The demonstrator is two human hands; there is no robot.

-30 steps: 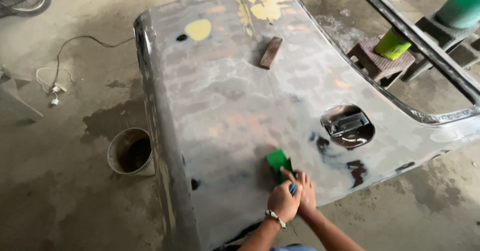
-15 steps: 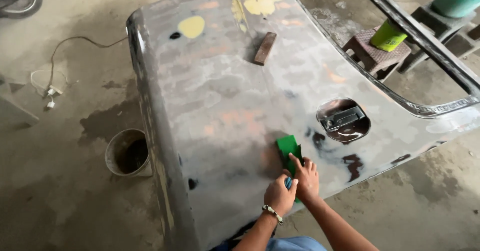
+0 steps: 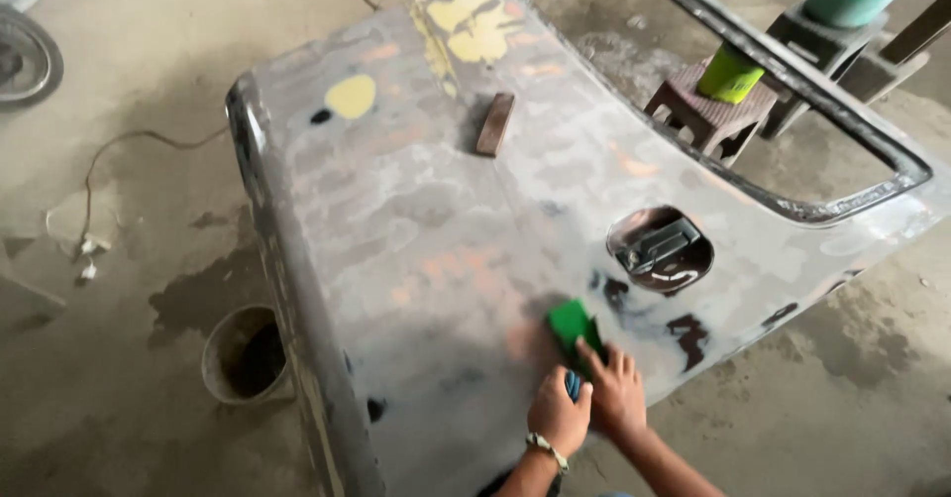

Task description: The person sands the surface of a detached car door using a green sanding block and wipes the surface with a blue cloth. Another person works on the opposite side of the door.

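A grey sanded car door panel (image 3: 446, 229) lies flat with yellow filler patches near its far end. My left hand (image 3: 557, 418), with a bracelet at the wrist, and my right hand (image 3: 616, 390) press together on a green sanding block (image 3: 575, 325) at the panel's near edge. The block lies on the metal just left of the door handle recess (image 3: 660, 249). Something blue shows between my hands. A brown block (image 3: 494, 123) rests on the panel further up.
A dirty bucket (image 3: 246, 354) stands on the concrete floor left of the panel. A cable (image 3: 119, 150) trails at left, a wheel (image 3: 28, 59) at far left. A small stool with a green-yellow cup (image 3: 731, 73) shows through the window opening.
The view has shifted, so the panel sits differently in frame. My hands stay on the green block at the panel's near edge, with the block now a little closer to the handle recess.
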